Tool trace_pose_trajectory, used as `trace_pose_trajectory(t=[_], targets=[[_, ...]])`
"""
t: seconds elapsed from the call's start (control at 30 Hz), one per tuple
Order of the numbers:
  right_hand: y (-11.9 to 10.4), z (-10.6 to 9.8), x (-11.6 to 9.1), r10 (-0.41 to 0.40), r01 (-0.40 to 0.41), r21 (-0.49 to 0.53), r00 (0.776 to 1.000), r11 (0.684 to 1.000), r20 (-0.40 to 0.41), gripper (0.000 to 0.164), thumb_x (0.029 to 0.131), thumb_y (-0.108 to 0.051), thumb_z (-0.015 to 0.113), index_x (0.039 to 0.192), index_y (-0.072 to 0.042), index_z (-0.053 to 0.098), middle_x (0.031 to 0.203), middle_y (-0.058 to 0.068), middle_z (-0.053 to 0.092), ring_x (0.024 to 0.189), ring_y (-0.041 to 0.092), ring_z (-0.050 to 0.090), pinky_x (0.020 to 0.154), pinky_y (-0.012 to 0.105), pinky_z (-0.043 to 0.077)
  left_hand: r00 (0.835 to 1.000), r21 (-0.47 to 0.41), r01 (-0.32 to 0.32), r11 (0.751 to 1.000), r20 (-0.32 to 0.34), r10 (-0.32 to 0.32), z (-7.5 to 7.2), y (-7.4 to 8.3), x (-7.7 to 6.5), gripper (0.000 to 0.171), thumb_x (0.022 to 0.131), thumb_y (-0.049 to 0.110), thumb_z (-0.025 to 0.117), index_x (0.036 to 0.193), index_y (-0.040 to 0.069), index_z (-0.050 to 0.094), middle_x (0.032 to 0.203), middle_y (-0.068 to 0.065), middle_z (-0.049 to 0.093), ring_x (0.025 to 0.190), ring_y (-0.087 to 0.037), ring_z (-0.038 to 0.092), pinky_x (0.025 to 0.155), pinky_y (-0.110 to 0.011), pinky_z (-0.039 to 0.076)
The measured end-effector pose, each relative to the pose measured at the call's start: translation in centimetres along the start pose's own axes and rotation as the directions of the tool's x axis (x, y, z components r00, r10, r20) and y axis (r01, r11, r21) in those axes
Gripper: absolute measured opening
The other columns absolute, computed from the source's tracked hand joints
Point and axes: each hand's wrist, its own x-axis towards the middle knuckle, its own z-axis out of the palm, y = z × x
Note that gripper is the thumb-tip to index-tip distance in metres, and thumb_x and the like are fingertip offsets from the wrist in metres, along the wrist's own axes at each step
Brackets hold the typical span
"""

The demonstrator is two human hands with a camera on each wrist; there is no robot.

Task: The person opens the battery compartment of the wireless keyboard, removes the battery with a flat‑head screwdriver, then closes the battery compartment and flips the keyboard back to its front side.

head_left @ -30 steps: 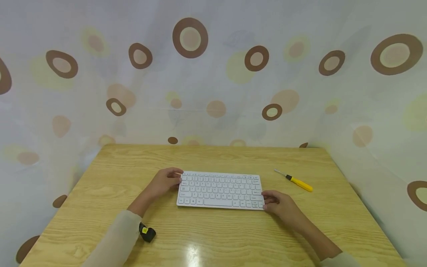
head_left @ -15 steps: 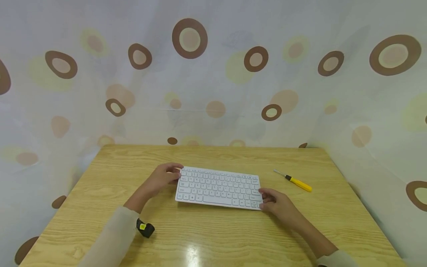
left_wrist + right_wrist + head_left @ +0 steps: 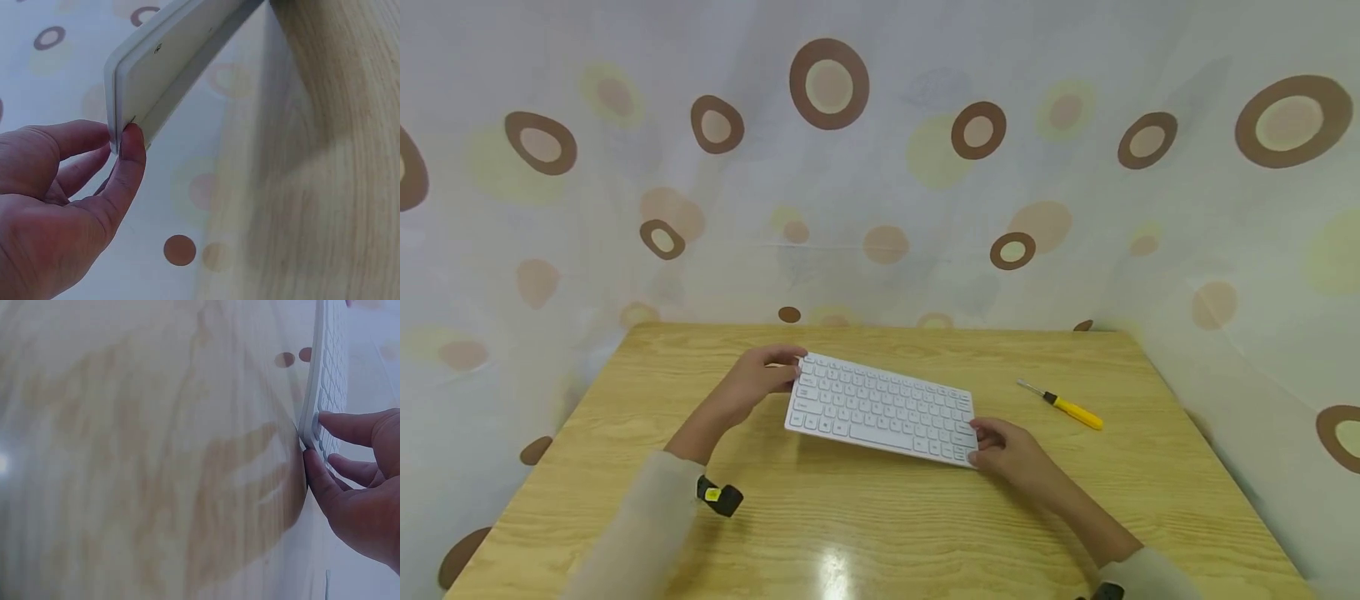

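A white keyboard [image 3: 880, 408] is held between both hands in the head view, its left end raised off the table and its right end lower. The left hand [image 3: 756, 382] pinches the left end near the far corner. In the left wrist view that hand [image 3: 69, 194] grips the keyboard's corner [image 3: 156, 69], whose pale underside shows. At the near right corner the right hand [image 3: 1011, 454] pinches the other end. The right wrist view has the right hand's [image 3: 369, 475] fingers on both faces of the keyboard [image 3: 328, 369], right at the tabletop.
A screwdriver [image 3: 1067, 407] with a yellow handle lies on the wooden table [image 3: 865, 533], to the right of the keyboard. Behind and beside the table hangs a pale curtain [image 3: 880, 192] with brown ring patterns. Each wrist bears a small black camera [image 3: 721, 497].
The keyboard has gone from flat on the table to tilted, its left end lifted by the left hand. Both hands and the keyboard have shifted slightly left.
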Motion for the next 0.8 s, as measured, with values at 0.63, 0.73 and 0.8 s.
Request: trace_pose_trajectory(t=[0.63, 0.73, 0.8], targets=[[-1.7, 1.5, 1.3, -0.011, 0.010, 0.043, 1.000, 0.999, 0.018, 0.058, 0.088, -0.013, 0.075, 0.140, 0.003, 0.054, 0.129, 0.016, 0.059, 0.109, 0.022, 0.060, 0.088, 0.033, 0.052, 0.998, 0.035, -0.057, 0.998, 0.023, 0.056, -1.9, 4.1, -0.1, 0.044, 0.102, 0.017, 0.055, 0.143, 0.002, 0.052, 0.132, -0.020, 0.061, 0.105, -0.028, 0.071, 0.100, -0.044, 0.051], [-1.8, 1.6, 1.4, -0.014, 0.013, 0.051, 1.000, 0.999, 0.026, 0.058, 0.089, -0.014, 0.074, 0.140, 0.002, 0.054, 0.130, 0.016, 0.060, 0.111, 0.023, 0.060, 0.089, 0.034, 0.053, 0.998, 0.030, -0.066, 0.997, 0.021, 0.066, -1.9, 4.8, 0.1, 0.043, 0.102, 0.017, 0.055, 0.142, 0.002, 0.053, 0.135, -0.020, 0.059, 0.106, -0.029, 0.071, 0.100, -0.045, 0.052], [-1.8, 1.6, 1.5, -0.017, 0.015, 0.050, 0.999, 0.999, 0.031, 0.057, 0.090, -0.015, 0.074, 0.141, 0.001, 0.054, 0.131, 0.015, 0.060, 0.112, 0.023, 0.060, 0.090, 0.036, 0.053, 0.997, 0.025, -0.079, 0.997, 0.020, 0.078, -1.9, 5.3, 0.2, 0.043, 0.101, 0.017, 0.056, 0.141, 0.001, 0.053, 0.136, -0.020, 0.058, 0.106, -0.029, 0.071, 0.100, -0.045, 0.052]])
